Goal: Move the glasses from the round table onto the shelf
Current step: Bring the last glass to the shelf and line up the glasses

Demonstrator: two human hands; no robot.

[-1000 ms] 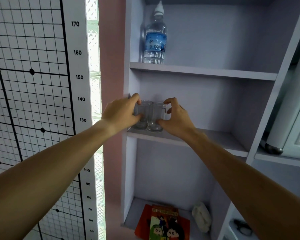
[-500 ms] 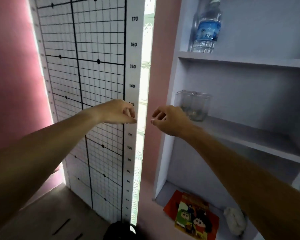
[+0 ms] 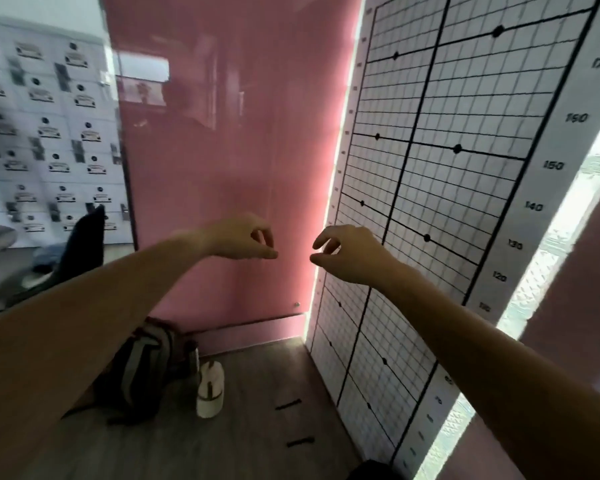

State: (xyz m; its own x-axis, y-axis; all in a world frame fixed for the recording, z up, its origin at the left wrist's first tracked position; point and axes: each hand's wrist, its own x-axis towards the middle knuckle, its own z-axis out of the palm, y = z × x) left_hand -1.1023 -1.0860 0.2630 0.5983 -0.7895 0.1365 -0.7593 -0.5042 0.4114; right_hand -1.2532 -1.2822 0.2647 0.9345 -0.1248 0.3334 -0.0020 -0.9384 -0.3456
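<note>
My left hand (image 3: pixel 243 239) hangs in the air in front of a pink wall, fingers loosely curled, nothing in it. My right hand (image 3: pixel 347 254) is level with it a little to the right, in front of a gridded height chart, fingers also loosely curled and empty. The two hands are apart, thumbs pointing toward each other. The shelf, the glasses and the round table are out of view.
A pink wall (image 3: pixel 222 133) fills the middle. A gridded height chart (image 3: pixel 447 168) stands to the right. On the floor lie a dark backpack (image 3: pixel 142 368) and a white bottle (image 3: pixel 210 389). A dark chair (image 3: pixel 84 244) stands at the left before a wall of white lockers (image 3: pixel 42 116).
Both hands let go of the two glasses on the shelf and drew back. My view swung left, so the shelf and glasses left the frame and the pink wall came in.
</note>
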